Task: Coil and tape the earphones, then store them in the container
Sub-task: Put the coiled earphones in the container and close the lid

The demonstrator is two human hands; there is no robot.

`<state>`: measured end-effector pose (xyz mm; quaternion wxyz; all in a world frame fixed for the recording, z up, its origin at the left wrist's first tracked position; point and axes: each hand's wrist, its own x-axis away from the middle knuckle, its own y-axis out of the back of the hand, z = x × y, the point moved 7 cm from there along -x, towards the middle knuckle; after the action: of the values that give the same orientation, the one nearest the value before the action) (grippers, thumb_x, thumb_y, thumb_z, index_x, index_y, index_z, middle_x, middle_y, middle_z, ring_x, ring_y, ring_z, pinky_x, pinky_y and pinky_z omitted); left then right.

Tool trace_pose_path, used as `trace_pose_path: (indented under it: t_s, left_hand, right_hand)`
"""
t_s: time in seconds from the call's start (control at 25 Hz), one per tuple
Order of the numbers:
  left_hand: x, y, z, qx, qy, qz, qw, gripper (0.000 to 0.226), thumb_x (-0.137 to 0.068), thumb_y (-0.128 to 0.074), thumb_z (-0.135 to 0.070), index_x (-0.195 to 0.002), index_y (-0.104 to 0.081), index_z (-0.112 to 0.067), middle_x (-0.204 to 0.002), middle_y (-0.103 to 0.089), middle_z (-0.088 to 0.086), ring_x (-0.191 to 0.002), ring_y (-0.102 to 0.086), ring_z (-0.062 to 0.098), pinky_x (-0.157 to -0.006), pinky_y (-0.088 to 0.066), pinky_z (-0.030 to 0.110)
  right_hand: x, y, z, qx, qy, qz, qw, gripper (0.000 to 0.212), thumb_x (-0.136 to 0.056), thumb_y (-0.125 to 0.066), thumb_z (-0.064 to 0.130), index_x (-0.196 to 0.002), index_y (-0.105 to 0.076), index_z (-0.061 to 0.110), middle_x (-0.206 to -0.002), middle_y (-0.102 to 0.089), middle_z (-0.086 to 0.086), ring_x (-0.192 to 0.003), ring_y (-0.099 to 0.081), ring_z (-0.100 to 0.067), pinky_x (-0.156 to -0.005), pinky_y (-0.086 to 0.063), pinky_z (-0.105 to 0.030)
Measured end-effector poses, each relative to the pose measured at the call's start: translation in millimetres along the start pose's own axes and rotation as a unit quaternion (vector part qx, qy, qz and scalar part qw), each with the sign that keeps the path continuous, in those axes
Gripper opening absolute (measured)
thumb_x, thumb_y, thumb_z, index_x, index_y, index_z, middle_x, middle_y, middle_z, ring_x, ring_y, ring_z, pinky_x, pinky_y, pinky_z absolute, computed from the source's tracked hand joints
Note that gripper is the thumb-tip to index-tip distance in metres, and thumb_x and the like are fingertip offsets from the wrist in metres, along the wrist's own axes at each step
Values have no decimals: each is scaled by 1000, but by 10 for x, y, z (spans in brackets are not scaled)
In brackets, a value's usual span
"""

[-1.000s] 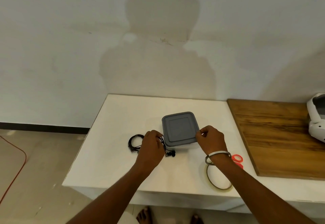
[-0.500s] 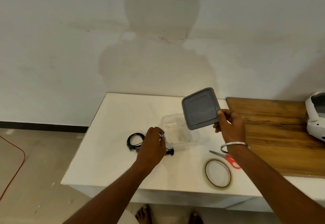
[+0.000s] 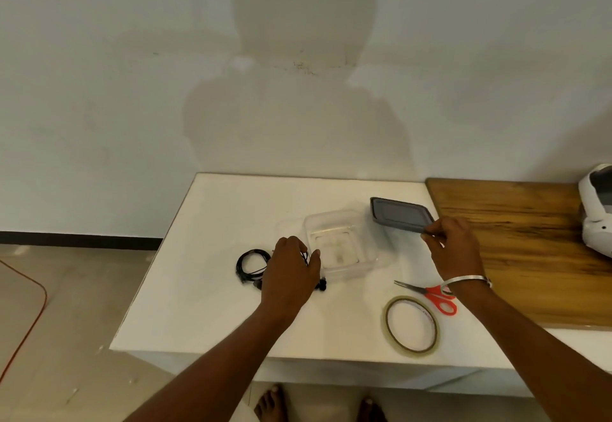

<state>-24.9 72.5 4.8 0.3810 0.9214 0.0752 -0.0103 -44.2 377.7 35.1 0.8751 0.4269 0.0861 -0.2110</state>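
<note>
Left hand (image 3: pixel 289 276) palm down over the white tabletop (image 3: pixel 212 305), forearm reaching in from the lower left, wrist straight, knuckles up. Fingers (image 3: pixel 299 251) curled down onto the black earphones (image 3: pixel 251 264); thumb stretched toward the clear container (image 3: pixel 341 249), its tip at the container's near wall. Actual grip on the cord hidden under the hand, so cannot tell whether pinched or merely pressed. Coiled loop of the cord lying flat just left of these fingers, an earbud poking out just beside the heel of the hand on the thumb side.

Right hand (image 3: pixel 455 249) raised a little above the tabletop, forearm coming in from the lower right, a metal bangle (image 3: pixel 467 281) at the wrist. Fingers (image 3: pixel 433 233) and thumb closed on the near corner of the grey lid (image 3: pixel 399 214), pinching its edge. Lid tilted, stretching away and to the left of these fingers, its far edge low beside the container; touching the tabletop or not, cannot tell.

Container open, standing between the two hands, just right of the left thumb.

Red-handled scissors (image 3: pixel 430 294) lying flat near the right wrist, blades pointing left. Roll of clear tape (image 3: pixel 410 324) flat on the tabletop, nearer the front edge than the scissors. Wooden board (image 3: pixel 530 256) to the right of the right hand, a white device (image 3: pixel 597 209) on its far right end.
</note>
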Motion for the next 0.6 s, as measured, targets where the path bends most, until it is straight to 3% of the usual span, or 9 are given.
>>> trace_pose_path:
  t_s: [0.12, 0.48, 0.6]
  left_hand:
    - [-37, -14, -32, -18, 0, 4, 1000, 20, -91, -58, -33, -94, -55, -13, -95, -52, -3, -77, -52, 13, -65, -34, 23]
    - [-146, -23, 6, -19, -23, 17, 999, 19, -92, -59, -32, -91, -59, -13, -91, -55, -3, -79, -51, 11, -67, -36, 21]
    - [-185, 118, -3, 44, -54, -6, 998, 17, -92, -60, -30, -83, -61, -16, -80, -58, -7, -73, -53, 8, -64, -36, 17]
  right_hand:
    - [52, -113, -138, 26, 3, 12, 1000, 10, -79, -69, 2, -87, -64, 1, -92, -58, -16, -79, -53, -22, -76, -50, -35]
    - [124, -373, -357, 167, 32, 138, 976, 11, -78, -68, -2, -88, -65, 2, -95, -63, -18, -79, -61, -29, -73, -47, -28]
    - [124, -316, -258, 160, 20, 121, 979, 11, -82, -65, 2, -93, -66, 4, -98, -63, -16, -84, -60, -27, -76, -49, -29]
